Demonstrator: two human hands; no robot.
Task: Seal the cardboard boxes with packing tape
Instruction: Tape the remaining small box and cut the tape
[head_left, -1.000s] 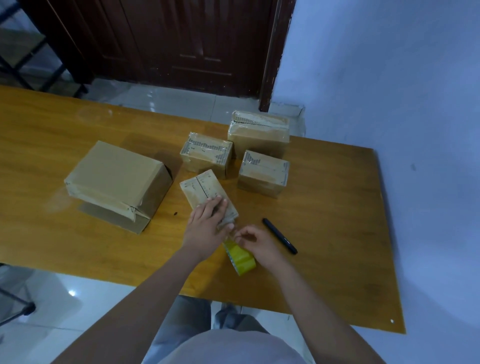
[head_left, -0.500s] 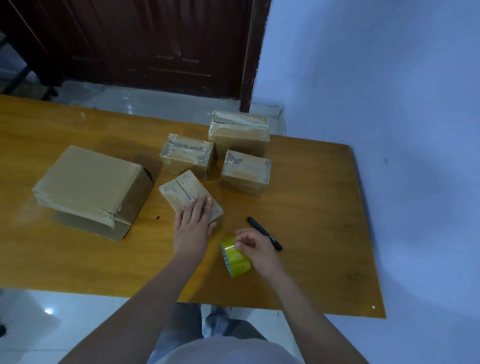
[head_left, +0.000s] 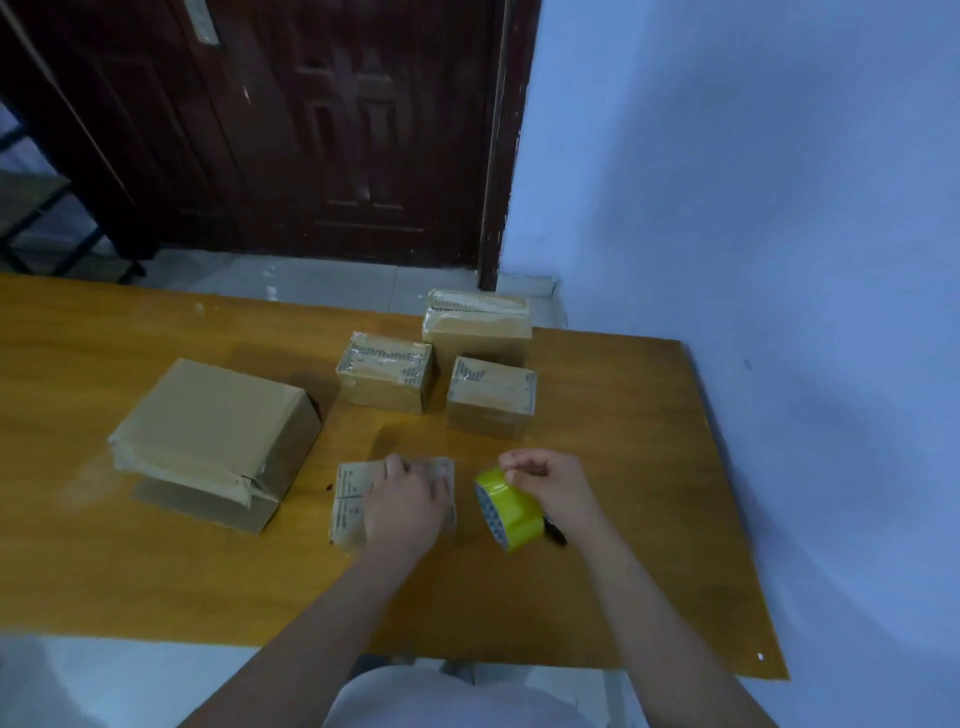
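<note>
A small flat cardboard box (head_left: 353, 499) lies near the table's front, and my left hand (head_left: 405, 501) rests on top of it, covering its middle. Just to its right stands a yellow roll of packing tape (head_left: 506, 512) on edge; my right hand (head_left: 548, 486) pinches at the top of the roll with curled fingers. Three small taped boxes sit behind: one at the left (head_left: 384, 371), one at the right (head_left: 491, 397), and a taller one (head_left: 478, 325) at the back. A large box (head_left: 208, 436) lies to the left.
A black marker (head_left: 555, 534) lies on the wooden table (head_left: 649, 519), partly hidden behind the tape roll and my right wrist. A blue wall runs along the table's right edge. A dark wooden door (head_left: 311, 130) stands beyond the table.
The small box has turned square to me under my left hand. The tape roll has been lifted onto its edge, and my right hand now pinches at its top. The camera tilted up.
</note>
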